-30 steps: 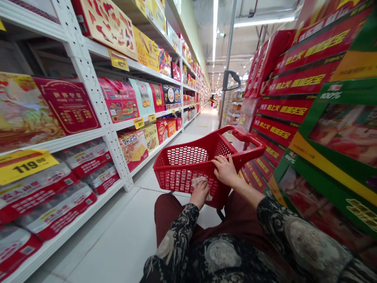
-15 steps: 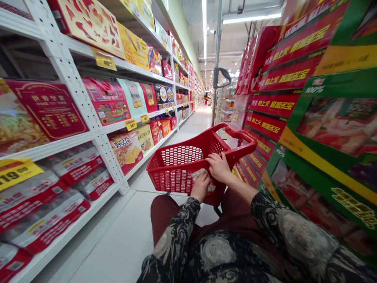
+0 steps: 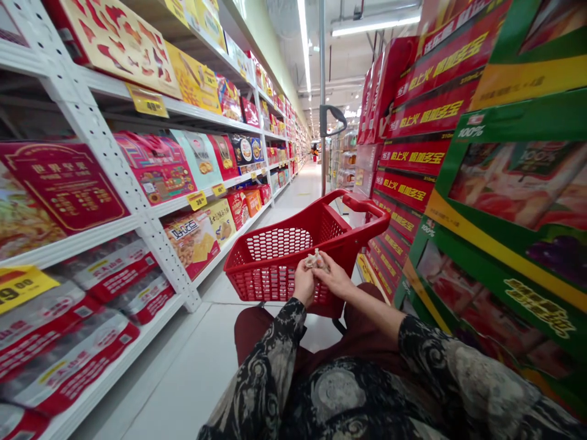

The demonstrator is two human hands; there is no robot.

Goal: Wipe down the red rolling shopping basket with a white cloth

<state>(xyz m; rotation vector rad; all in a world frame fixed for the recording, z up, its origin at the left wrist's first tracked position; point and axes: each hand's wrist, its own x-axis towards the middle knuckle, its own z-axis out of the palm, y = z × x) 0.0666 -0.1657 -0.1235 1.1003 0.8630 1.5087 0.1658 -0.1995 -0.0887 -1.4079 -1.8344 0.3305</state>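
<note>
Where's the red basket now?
In the head view, the basket sits centre, under the left hand and right hand, between white shelving and stacked red boxes.

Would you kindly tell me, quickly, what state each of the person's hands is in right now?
Left hand: closed, pinching a crumpled pale tissue.
Right hand: closed on the same tissue.

White perforated shelving (image 3: 94, 134) is standing left of the tiled aisle floor (image 3: 183, 373), carrying red gift boxes (image 3: 62, 186), while stacked red-and-green cartons (image 3: 504, 183) are rising along the floor's right side.
</note>
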